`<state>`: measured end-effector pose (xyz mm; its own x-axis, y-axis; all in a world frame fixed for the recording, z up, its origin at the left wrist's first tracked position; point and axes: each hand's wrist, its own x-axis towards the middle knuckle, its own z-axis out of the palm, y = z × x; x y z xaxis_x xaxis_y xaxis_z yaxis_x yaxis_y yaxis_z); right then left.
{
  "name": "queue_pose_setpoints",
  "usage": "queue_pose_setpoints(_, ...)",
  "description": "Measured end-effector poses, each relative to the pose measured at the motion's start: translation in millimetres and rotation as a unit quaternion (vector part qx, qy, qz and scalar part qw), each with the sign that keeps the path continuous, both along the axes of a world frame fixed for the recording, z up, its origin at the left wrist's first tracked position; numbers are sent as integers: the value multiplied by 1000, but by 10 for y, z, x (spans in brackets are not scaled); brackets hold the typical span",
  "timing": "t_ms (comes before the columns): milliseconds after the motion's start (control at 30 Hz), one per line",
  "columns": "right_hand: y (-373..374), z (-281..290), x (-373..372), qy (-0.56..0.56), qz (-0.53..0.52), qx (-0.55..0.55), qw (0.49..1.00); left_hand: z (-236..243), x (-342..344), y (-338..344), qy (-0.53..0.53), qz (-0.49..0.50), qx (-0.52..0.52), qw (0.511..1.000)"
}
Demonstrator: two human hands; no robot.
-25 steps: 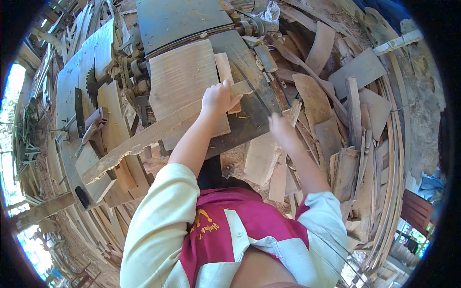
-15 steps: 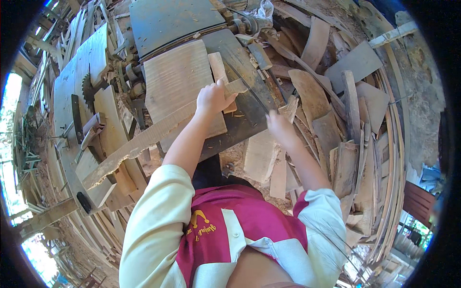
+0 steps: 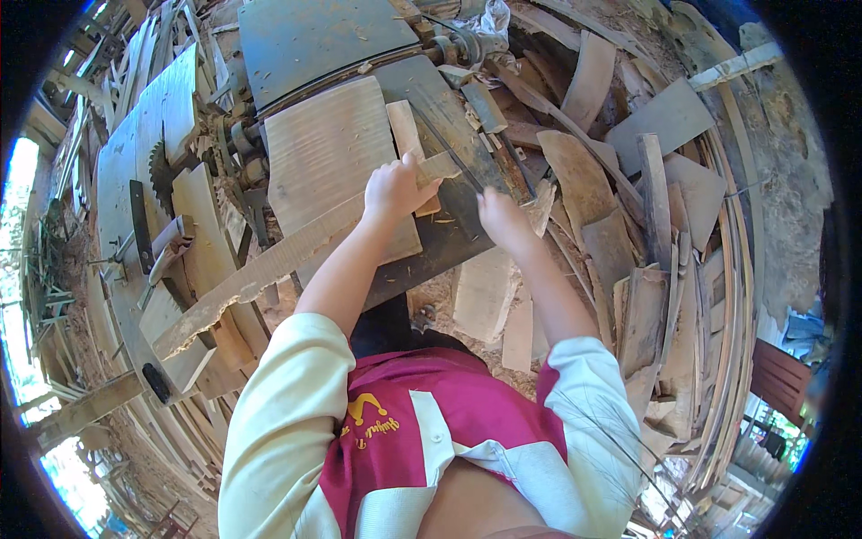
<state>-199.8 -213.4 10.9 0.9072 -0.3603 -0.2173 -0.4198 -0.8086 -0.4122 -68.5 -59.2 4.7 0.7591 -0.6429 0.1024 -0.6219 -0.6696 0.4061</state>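
Note:
My left hand (image 3: 392, 190) is closed over a long wood strip (image 3: 305, 241) with a rough, wavy lower edge, its thumb pointing right. The strip slants across a wide sawn board (image 3: 330, 135) lying on the dark machine table (image 3: 449, 223). A small wood piece (image 3: 407, 130) lies along the board's right side. My right hand (image 3: 505, 221) grips the near end of a long thin dark rod (image 3: 452, 151), perhaps a file. The rod crosses the strip's right end, pointing away to the upper left; whether they touch I cannot tell.
To the left, a saw table (image 3: 117, 211) carries a toothed circular blade (image 3: 162, 175) and a wood-handled tool (image 3: 168, 247). A blue-grey machine plate (image 3: 328, 45) stands at the back. Offcuts and planks (image 3: 620, 242) are heaped on the right.
My right hand has moved left and slightly away from me, pushing the dark rod further across the strip's end. My left hand stays closed on the strip.

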Motion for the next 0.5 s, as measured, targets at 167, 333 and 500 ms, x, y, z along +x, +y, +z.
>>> queue_pose_setpoints(167, 8, -113, -56, -31, 5, -20, 999, 7, 12, 31, 8, 3, -8, 1000)
queue_pose_setpoints(333, 10, -27, -931, 5, -16, -75, 997, -10, 41, 61, 1, 6, -8, 1000)
queue_pose_setpoints(500, 12, 77, -1165, 44, -34, -39, 998, -7, 36, 85, 8, 4, -5, 1000)
